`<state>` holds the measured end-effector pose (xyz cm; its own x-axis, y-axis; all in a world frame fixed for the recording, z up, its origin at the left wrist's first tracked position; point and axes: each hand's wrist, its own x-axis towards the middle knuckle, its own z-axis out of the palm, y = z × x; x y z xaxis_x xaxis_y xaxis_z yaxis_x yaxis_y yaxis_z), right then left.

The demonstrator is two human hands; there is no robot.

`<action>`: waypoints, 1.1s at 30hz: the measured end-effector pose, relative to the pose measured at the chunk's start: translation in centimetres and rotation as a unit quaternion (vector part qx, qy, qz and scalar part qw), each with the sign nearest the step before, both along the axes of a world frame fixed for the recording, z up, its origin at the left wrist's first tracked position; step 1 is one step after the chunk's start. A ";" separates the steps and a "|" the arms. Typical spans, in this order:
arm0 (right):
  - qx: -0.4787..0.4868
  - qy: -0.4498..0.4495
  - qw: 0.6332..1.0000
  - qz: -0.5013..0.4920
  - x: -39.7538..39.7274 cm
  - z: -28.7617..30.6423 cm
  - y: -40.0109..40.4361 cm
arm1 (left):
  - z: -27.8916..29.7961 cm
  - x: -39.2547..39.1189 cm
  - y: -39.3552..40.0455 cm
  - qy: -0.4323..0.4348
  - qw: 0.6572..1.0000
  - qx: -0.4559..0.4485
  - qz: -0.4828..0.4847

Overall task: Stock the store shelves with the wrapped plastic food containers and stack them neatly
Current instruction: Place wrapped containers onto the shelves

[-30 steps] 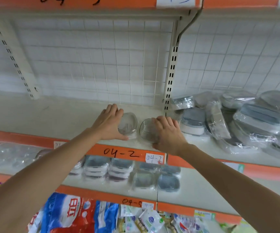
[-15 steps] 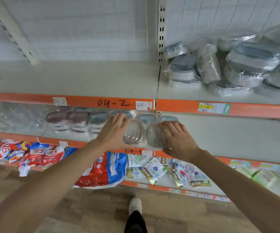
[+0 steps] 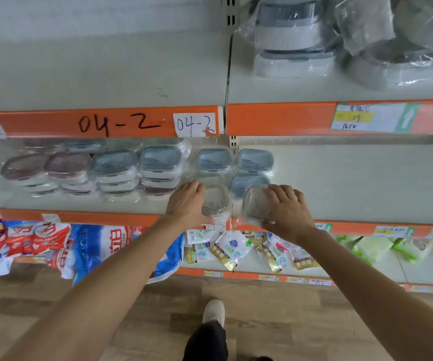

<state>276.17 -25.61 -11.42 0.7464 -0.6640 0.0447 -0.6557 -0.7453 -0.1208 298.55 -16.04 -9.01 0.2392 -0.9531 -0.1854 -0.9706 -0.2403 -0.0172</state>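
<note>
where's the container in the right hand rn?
Head view, centre-right: the clear wrapped container is gripped by the right hand at the front edge of the middle shelf, just in front of a blue-lidded container.

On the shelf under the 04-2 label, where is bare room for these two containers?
Bare shelf runs to the right of the right hand and the blue-lidded containers. Left of the left hand it is crowded with stacked wrapped containers; only a bare front strip remains there.
</note>
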 end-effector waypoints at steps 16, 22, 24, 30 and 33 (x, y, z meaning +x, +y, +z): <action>-0.053 -0.056 0.994 -0.076 8.4 -4.9 -14.7 | -7.2 6.0 -15.1 -0.029 0.989 -0.140 0.029; -0.052 -0.029 0.997 -0.052 10.9 -6.9 -15.3 | -8.1 8.0 -16.3 -0.017 0.988 -0.153 0.008; -0.069 -0.039 0.994 -0.070 11.3 -7.8 -14.9 | -8.6 8.3 -16.1 -0.025 0.990 -0.140 -0.014; -0.106 -0.018 0.992 -0.066 11.1 -8.4 -14.5 | -9.4 8.4 -16.1 -0.037 0.994 -0.098 -0.025; -0.117 -0.014 0.991 -0.064 10.7 -8.4 -14.0 | -9.3 8.1 -15.3 -0.023 0.989 -0.138 -0.053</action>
<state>286.83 -39.65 -19.79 0.6523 -0.7228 0.2280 -0.7461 -0.6654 0.0252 306.68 -31.34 -18.32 0.1373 -0.9861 0.0934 -0.9903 -0.1388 -0.0101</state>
